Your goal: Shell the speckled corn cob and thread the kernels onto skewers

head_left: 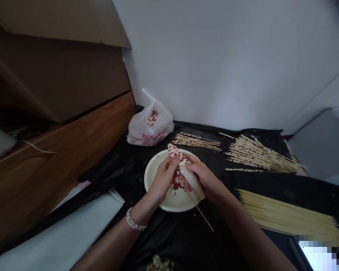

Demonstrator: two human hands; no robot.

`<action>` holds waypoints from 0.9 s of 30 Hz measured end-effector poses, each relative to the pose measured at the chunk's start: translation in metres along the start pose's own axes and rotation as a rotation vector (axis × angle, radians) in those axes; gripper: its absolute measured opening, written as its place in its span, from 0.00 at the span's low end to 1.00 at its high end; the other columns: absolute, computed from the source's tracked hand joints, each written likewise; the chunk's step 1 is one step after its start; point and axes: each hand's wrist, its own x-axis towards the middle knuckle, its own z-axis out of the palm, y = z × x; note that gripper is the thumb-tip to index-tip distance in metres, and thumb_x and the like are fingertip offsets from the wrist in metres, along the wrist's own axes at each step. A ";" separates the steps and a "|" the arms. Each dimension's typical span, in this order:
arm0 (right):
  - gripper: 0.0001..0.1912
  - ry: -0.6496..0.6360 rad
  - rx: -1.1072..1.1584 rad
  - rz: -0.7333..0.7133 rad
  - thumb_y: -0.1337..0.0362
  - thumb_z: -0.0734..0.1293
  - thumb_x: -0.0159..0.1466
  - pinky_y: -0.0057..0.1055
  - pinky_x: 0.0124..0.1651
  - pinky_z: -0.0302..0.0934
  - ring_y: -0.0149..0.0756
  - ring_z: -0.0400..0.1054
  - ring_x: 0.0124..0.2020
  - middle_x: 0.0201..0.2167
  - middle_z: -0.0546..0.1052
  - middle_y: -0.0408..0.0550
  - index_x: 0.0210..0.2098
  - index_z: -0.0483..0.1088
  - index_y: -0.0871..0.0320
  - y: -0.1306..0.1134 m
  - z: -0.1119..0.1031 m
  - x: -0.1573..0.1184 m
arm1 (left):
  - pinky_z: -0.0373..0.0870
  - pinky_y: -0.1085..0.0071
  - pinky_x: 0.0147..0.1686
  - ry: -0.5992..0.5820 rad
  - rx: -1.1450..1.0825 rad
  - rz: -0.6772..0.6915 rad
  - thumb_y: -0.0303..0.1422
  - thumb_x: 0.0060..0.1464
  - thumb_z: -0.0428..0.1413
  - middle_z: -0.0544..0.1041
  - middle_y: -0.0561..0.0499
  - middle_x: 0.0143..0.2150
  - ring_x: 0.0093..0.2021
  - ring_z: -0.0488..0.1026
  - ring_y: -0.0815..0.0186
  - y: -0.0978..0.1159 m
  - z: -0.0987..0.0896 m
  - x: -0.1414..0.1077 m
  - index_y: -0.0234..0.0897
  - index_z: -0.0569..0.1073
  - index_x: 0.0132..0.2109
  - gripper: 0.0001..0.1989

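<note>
Both hands are wrapped round a corn cob [192, 181] held above a cream bowl [152, 177]. Red and pale kernels cover its far tip, while the near part looks stripped and white. My left hand [166, 175], with a beaded bracelet at the wrist, grips the kernelled end, thumb on top. Around the bare lower part is my right hand [202, 171], its fingers partly hidden. Loose red and pale kernels [176, 185] lie in the bowl. A thin wooden skewer [202, 214] sticks out past the bowl's near rim; its upper end is hidden.
Behind the bowl stands a white plastic bag [151, 126]. Skewers threaded with kernels lie in a small bundle [193, 141] and a larger pile [254, 154]. Bare skewers [288, 214] are at right, on black sheeting [186, 244]. A cardboard box [73, 71] stands left, a white wall behind.
</note>
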 end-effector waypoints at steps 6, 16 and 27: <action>0.34 -0.007 -0.001 0.015 0.66 0.62 0.56 0.29 0.21 0.60 0.34 0.67 0.18 0.23 0.76 0.41 0.63 0.59 0.53 0.002 -0.005 0.001 | 0.60 0.71 0.21 -0.095 -0.050 -0.002 0.52 0.57 0.56 0.68 0.53 0.19 0.18 0.67 0.68 0.005 0.002 -0.002 0.37 0.69 0.30 0.22; 0.22 0.082 -0.136 -0.139 0.50 0.65 0.67 0.29 0.20 0.59 0.32 0.65 0.16 0.21 0.73 0.39 0.56 0.64 0.53 0.009 0.004 0.001 | 0.59 0.72 0.23 0.029 0.006 0.035 0.50 0.54 0.60 0.70 0.56 0.19 0.18 0.66 0.70 0.004 0.001 -0.003 0.36 0.71 0.34 0.19; 0.28 0.109 -0.157 -0.112 0.58 0.65 0.63 0.28 0.20 0.59 0.33 0.64 0.15 0.14 0.71 0.37 0.61 0.59 0.56 0.003 0.007 -0.004 | 0.66 0.70 0.20 -0.001 -0.059 0.028 0.49 0.54 0.59 0.74 0.54 0.24 0.15 0.68 0.68 0.000 0.001 -0.001 0.36 0.70 0.38 0.19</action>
